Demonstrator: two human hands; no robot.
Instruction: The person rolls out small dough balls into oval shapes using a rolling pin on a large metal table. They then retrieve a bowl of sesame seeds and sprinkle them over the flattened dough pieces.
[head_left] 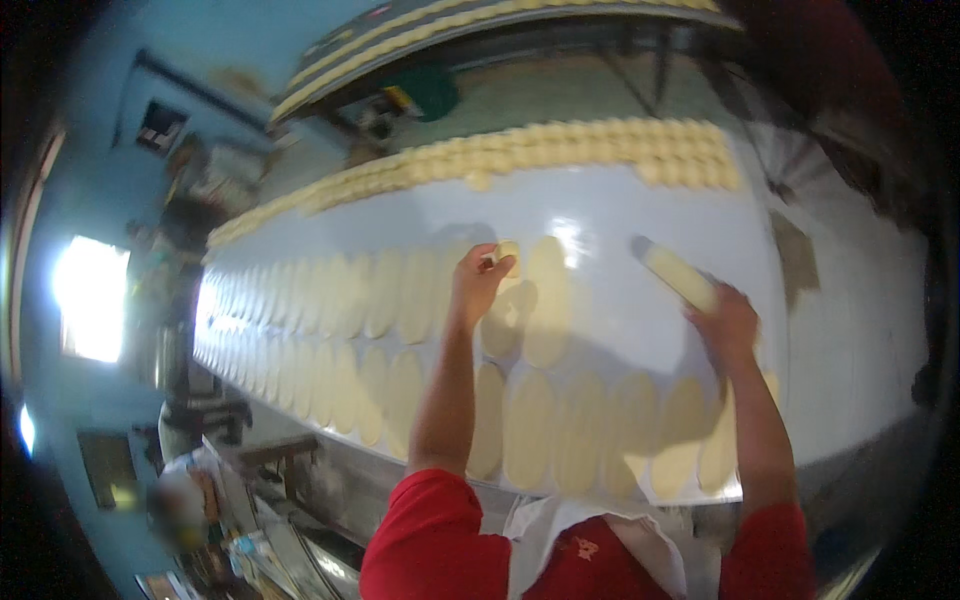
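Observation:
My left hand [481, 281] pinches a small pale piece of dough [509, 259] between thumb and fingers, above the middle of a long white worktable [610, 225]. Under and beside this hand lie flat oval dough sheets [546, 300], set in two long rows running off to the left. Over at the right, my right hand [728, 318] grips one end of a straight, pale rolling pin [682, 277]. The pin slants up and left over the bare tabletop, and its far tip looks grey and blurred. My palm hides its near end.
Small dough pieces [560, 143] line the table's far edge in a thick band. Beyond stands another table [480, 25] bearing dough rows, with a green tub [430, 95] below. At the lower left, a person [185, 500] is near a cluttered bench. A bright window [95, 298] glares left.

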